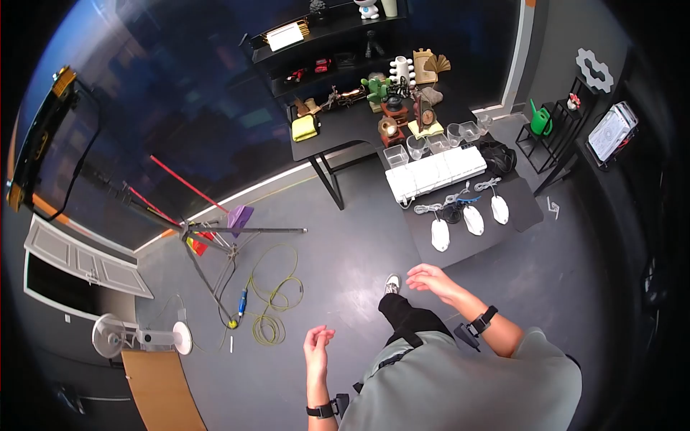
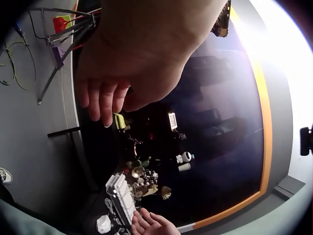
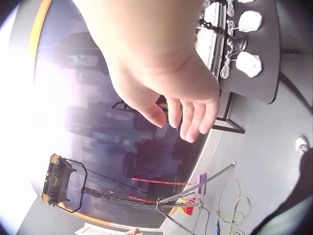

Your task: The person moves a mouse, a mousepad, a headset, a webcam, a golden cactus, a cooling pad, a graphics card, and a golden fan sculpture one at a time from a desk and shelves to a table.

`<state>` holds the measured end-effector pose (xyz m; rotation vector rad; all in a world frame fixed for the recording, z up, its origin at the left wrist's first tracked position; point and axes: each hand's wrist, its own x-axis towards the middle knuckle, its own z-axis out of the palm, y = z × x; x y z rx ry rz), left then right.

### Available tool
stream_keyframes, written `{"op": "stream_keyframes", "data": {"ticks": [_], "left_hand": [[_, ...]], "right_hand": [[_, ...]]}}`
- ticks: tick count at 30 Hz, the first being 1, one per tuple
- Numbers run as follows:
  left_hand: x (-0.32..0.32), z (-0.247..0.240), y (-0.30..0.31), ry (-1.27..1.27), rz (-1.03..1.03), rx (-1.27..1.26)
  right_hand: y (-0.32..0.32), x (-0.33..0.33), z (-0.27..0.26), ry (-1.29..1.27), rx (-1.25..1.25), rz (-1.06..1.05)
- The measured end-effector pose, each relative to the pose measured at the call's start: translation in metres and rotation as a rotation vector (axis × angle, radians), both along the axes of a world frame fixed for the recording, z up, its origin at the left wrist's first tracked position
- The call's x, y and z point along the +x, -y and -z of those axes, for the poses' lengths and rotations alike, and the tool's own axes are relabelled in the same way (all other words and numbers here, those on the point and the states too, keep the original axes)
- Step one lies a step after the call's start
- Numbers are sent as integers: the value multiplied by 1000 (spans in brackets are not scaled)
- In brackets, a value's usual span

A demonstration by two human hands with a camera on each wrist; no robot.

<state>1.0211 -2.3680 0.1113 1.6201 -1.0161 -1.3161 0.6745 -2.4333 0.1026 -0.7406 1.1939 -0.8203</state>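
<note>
My left hand hangs in the air over the floor, fingers loosely bent and holding nothing. Nearer the table, my right hand is also in the air with relaxed fingers and nothing in them. Just beyond it stands the black table. On its near part lie three white computer mice, a left one, a middle one and a right one, with their cables bundled behind them. Behind these sits a stack of white keyboards. Both wrist views show the fingers apart from any object.
Clear plastic containers line up behind the keyboards, beside a black bag. Ornaments and a yellow cloth are further back. On the left stand a tripod and a coiled yellow-green cable on the floor.
</note>
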Motion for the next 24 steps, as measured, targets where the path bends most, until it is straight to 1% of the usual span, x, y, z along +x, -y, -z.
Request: {"op": "stream_keyframes", "data": {"ticks": [2,3,5,6,7,9,10,13,16,17,18,19,20,21,24], "left_hand": [[12,2,25,-1,-76,41],[18,4,40,2,-69,42],[24,-1,69,-1,-192,86],[26,-4,83,-3,-219,102],[28,-4,100,5,-212,110],[30,1,135,-17,-223,84],[28,1,153,-17,-212,92],[17,0,209,-15,-114,45],[-2,9,268,-14,49,35],[-13,9,288,-19,62,34],[-24,8,309,-4,162,38],[-35,7,331,12,264,40],[-47,7,355,20,343,39],[-59,9,381,18,359,38],[-97,23,456,-22,627,-22]], "right_hand": [[40,6,16,17,26,-9],[65,9,23,31,48,-31],[111,19,31,61,43,-35],[129,24,36,87,38,-45],[148,30,34,93,47,-38],[188,34,24,101,-37,-78],[203,35,21,100,-29,-66],[230,24,8,76,-88,-13],[240,5,-4,57,-123,53],[239,-4,-5,49,-117,109],[236,-12,-5,43,-110,166],[232,-18,-6,41,-111,180],[228,-24,-6,38,-99,236],[226,-29,-5,36,-87,293],[214,-38,2,21,-39,403]]}}
